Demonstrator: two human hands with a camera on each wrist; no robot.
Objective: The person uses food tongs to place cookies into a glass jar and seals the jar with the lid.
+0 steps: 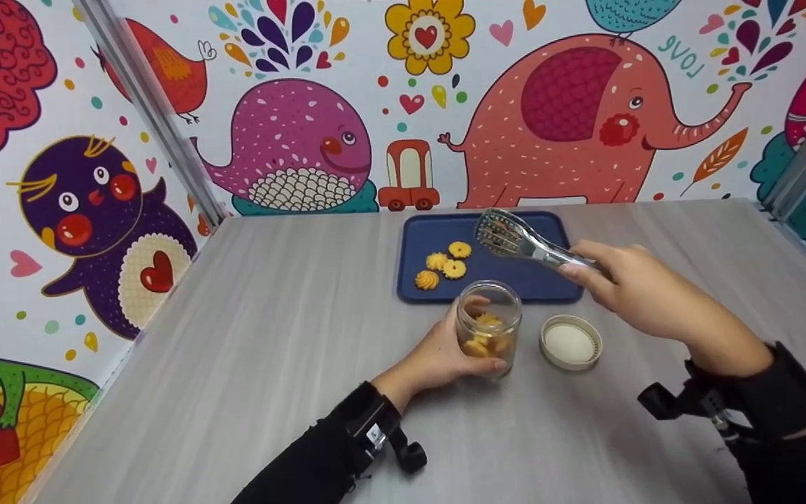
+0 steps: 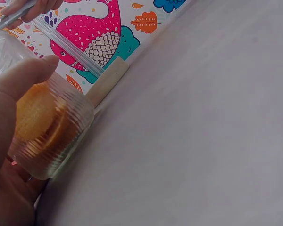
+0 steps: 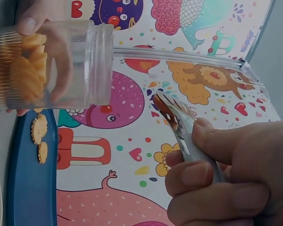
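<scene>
Cookies (image 1: 436,261) lay on the blue tray (image 1: 515,278) and inside the glass jar (image 1: 489,327) nearby. They looked light and crumbly, best nipped by the edges; the jar, likely slick and breakable, called for a grip round its side, where the left hand (image 1: 445,353) curled its fingers. The right hand (image 1: 637,287) gripped tongs (image 1: 527,245), whose load was unclear. A flipped "LOVE" (image 1: 681,56) showed on the wall (image 1: 420,126); no brand was legible
</scene>
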